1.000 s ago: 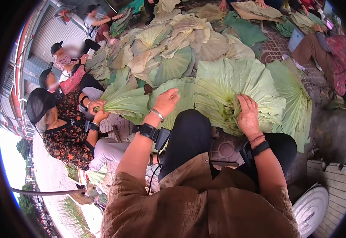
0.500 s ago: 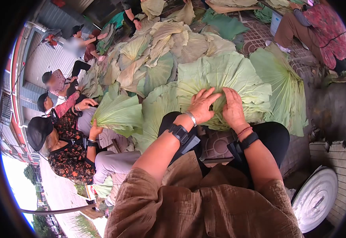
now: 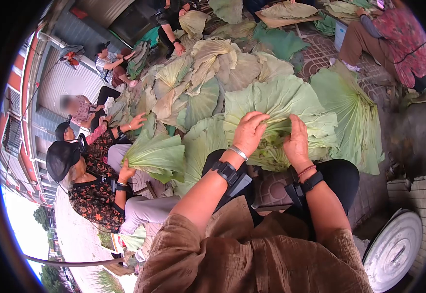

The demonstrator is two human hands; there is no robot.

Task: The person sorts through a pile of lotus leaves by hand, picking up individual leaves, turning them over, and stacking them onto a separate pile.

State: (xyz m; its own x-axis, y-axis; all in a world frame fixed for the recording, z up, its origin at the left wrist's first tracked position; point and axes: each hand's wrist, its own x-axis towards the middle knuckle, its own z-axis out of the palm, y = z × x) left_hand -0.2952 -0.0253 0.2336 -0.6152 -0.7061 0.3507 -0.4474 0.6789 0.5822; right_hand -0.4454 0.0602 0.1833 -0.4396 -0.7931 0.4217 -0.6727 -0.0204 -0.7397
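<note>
A stack of large, pale green lotus leaves (image 3: 281, 97) fans out in front of my knees. My left hand (image 3: 248, 136) has its fingers bent and pressed together at the near edge of the top leaf, which appears to be pinched there. To its right, my right hand (image 3: 297, 142) rests against the same edge with straight fingers and its thumb apart. Between my hands, yellowish, crumpled leaf parts (image 3: 274, 151) show under the edge. Any leaf beneath my right fingers is hidden.
A wide leaf (image 3: 349, 112) lies right of the stack; a brownish leaf heap (image 3: 208, 73) spreads beyond. At left, a seated person in a cap (image 3: 88, 195) holds a folded leaf (image 3: 157, 154). Other people sit around the heap. A round metal lid (image 3: 393, 251) stands lower right.
My hands have gone from lying flat on the leaves to the near edge, my left fingers curling in. More leaf shows between them. The person at left has raised one hand off their leaf.
</note>
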